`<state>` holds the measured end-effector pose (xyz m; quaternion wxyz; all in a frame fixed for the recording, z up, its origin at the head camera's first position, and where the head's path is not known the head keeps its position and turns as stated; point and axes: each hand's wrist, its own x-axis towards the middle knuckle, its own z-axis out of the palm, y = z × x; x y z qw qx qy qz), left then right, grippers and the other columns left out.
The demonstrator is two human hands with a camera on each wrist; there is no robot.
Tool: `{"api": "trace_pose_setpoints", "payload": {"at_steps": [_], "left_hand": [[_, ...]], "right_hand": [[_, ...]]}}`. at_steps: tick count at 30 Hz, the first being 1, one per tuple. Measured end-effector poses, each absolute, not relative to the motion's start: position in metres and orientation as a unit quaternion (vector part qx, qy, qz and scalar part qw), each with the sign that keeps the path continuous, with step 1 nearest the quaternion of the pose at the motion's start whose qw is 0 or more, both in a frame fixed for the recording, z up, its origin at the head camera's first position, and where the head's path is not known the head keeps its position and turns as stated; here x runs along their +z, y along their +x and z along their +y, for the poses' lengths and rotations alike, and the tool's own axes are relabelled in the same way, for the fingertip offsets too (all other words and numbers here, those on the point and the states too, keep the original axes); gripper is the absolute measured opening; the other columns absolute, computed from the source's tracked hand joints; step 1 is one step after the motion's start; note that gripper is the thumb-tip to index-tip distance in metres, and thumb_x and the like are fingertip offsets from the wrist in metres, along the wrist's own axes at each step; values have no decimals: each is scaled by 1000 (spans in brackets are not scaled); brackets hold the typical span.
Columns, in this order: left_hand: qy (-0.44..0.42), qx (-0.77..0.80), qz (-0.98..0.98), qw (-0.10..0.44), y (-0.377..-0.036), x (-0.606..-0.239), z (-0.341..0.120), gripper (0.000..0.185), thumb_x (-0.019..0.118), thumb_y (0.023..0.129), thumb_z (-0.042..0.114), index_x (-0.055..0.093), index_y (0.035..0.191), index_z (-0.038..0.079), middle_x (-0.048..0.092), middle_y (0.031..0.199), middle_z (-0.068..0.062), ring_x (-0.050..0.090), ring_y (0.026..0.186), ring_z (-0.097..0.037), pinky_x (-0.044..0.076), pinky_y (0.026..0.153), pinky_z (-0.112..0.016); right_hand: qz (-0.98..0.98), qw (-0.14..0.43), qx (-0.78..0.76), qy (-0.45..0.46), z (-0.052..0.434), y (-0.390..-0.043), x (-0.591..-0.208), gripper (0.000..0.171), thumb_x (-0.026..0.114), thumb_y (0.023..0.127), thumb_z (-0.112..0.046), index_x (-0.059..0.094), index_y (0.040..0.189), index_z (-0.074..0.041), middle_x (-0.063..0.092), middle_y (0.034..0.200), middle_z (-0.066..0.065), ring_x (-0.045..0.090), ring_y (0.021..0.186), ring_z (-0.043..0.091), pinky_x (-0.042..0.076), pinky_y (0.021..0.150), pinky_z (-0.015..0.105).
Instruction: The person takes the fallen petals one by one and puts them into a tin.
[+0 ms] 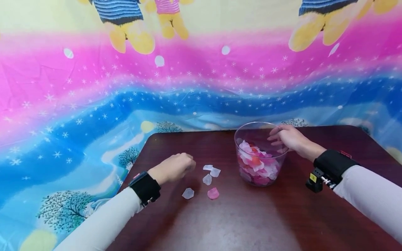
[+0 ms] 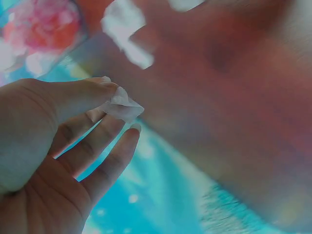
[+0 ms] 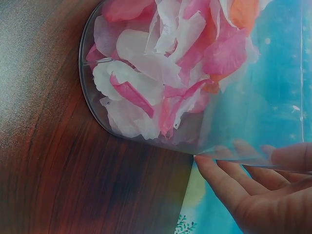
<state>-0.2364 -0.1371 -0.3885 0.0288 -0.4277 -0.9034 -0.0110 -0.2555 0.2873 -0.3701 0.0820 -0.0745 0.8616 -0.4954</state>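
Note:
My left hand [image 1: 173, 168] is held over the left part of the table, pinching a thin white petal [image 2: 124, 108] between thumb and index finger; the head view hides this petal. At the right stands a clear plastic bucket [image 1: 247, 134], upright and partly filled with pink, white and orange artificial petals [image 1: 259, 165]. My right hand [image 1: 290, 140] grips its rim on the right side, with the bucket's thin wall between thumb and fingers [image 3: 222, 183]. Between the left hand and the bucket lie a pink petal [image 1: 213, 193] and several white petals [image 1: 207, 179].
The dark brown wooden table [image 1: 238, 223] has rounded far corners. Behind it and along its left side hangs a pink and blue cloth [image 1: 201, 75] printed with snowflakes, trees and toy bears. Each wrist wears a black strap [image 1: 145, 188] with a small device.

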Motion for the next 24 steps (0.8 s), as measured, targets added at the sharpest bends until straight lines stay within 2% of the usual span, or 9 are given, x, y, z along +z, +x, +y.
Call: {"api": "trace_pose_setpoints", "payload": {"at_steps": [6,12,16,20,24], "left_hand": [[-451,12,-890,67,-243,-338,-96,22,64,94,-3,71,84,15,60,82,3,57,75,-11,51,64,-26],[-491,24,-864,109,-251,-296,-21,17,63,100,5,76,95,15,66,89,3,62,84,-12,53,72,-24],[-511,21,-854,94,-257,-290,29,16,62,101,9,76,103,16,67,96,5,61,91,-11,52,77,-23],[-529,3,-845,82,-264,-294,63,17,59,102,8,74,100,16,64,96,4,57,90,-12,50,77,-23],[-543,-15,-835,84,-270,-300,79,13,66,101,14,76,108,17,66,102,5,60,95,-10,51,82,-22]], "right_hand": [[861,83,-496,-76,288,-255,-369,50,25,99,-6,41,143,10,50,145,33,52,130,50,57,89,50],[859,80,-502,-69,291,-252,-368,50,25,96,-4,41,142,11,50,145,34,53,130,50,58,87,49],[859,78,-502,-62,291,-251,-367,48,27,98,-6,43,140,9,51,144,32,54,129,49,58,83,47],[860,76,-501,-59,289,-250,-366,46,28,100,-8,44,140,9,53,142,31,57,125,48,57,76,41],[862,77,-498,-58,290,-249,-364,48,27,100,-9,46,141,8,54,141,31,57,125,47,56,74,38]]}}
